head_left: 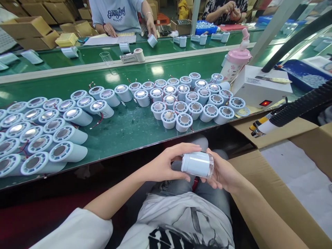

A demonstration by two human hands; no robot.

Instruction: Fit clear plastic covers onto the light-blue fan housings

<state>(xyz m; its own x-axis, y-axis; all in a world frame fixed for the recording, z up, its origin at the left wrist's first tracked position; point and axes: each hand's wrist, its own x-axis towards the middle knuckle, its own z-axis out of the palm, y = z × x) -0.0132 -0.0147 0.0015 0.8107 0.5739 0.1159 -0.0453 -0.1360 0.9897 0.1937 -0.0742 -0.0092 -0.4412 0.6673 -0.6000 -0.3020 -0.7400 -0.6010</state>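
A light blue cylinder with a clear cover (197, 164) lies on its side between my hands, above my lap. My left hand (172, 162) curves round its left end, thumb below and fingers above. The clear right end rests against the fingers and palm of my right hand (220, 173). On the green table (124, 135) stand many light blue cylindrical housings with round metallic discs on top, one group at the left (59, 152) and another at the centre right (184, 120). Thin red wires stick out of some of them.
A white box with a lit red switch (259, 86) stands at the right table edge, beside a pink cup (236, 64). Black hose and tool tips (267, 126) hang over an open cardboard box (249, 173). Across the table, a person's hand (151, 27) holds a blue part.
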